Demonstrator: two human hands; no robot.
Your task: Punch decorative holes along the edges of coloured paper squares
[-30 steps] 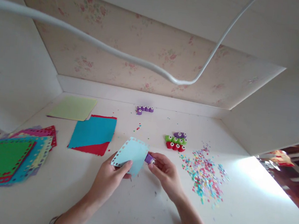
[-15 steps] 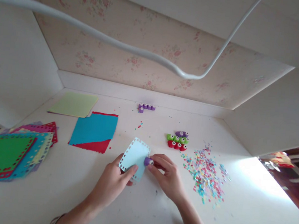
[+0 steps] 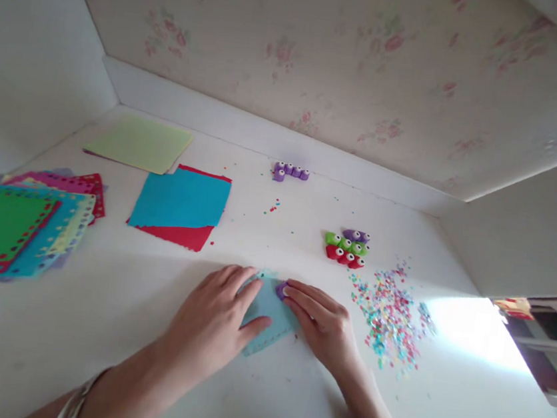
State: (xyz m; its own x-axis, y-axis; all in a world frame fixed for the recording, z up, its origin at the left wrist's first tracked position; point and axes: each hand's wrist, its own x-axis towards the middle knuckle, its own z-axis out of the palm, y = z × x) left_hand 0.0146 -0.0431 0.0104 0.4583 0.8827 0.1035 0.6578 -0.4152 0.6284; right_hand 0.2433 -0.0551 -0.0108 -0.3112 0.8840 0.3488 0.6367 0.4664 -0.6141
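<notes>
A light blue sheet of paper point(image 3: 268, 322) with a punched border lies on the white table in front of me. My left hand point(image 3: 221, 310) rests over its left part, fingers spread and thumb stretched across the sheet. At the sheet's right edge, a small purple craft punch point(image 3: 281, 290) is in the closed fingers of my right hand point(image 3: 324, 318). The fingers hide part of the punch, so I cannot tell whether the paper is inside its slot. The paper's left side is covered by my left hand.
Red, green and purple punches point(image 3: 347, 247) stand in rows, with more purple punches point(image 3: 290, 171) near the wall. Confetti point(image 3: 397, 316) lies scattered on the right. Left are blue and red paper point(image 3: 182, 198), pale green sheets point(image 3: 140, 143) and punched sheets point(image 3: 5, 225).
The light blue sheet has been turned and lowered onto the table. My left hand has gone from gripping it to lying over it. The view has tilted downward.
</notes>
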